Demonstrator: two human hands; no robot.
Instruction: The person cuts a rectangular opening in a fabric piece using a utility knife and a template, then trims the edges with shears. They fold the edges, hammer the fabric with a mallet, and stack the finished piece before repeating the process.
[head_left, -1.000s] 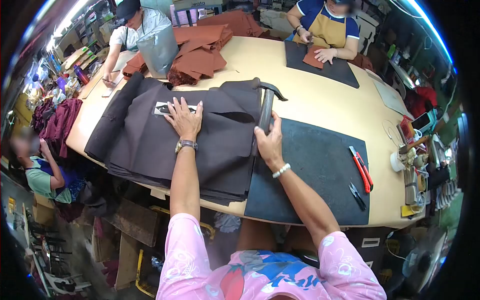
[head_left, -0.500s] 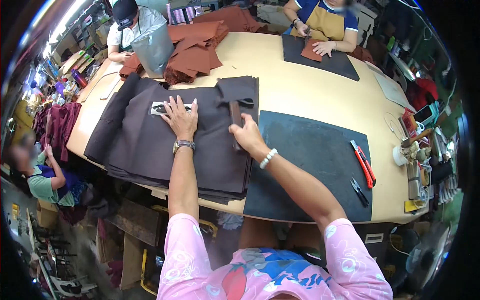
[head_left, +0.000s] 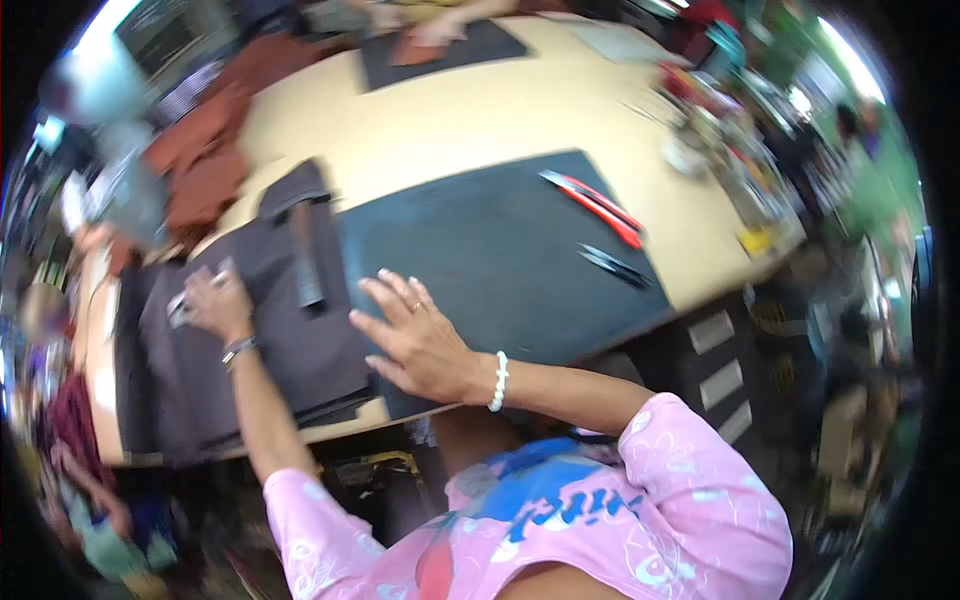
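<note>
My left hand rests on a small pale plate on the stacked dark brown sheets; its fingers are spread and partly blurred. A long bar-shaped tool, brownish at the far end and dark at the near end, lies on the same sheets, to the right of that hand. Over the near left part of the dark cutting mat is my right hand, fingers apart and holding nothing. Farther right on the mat lie a red utility knife and black thread snips.
Rust-brown pieces are heaped at the far left beside a grey bag. Across the table, a person's hands are at another dark mat. Containers and tools crowd the right edge. Another person is at lower left.
My right hand has let go of the bar-shaped tool, which now lies on the sheets, and has opened over the mat. The head view has swung right. My left hand stays on the plate.
</note>
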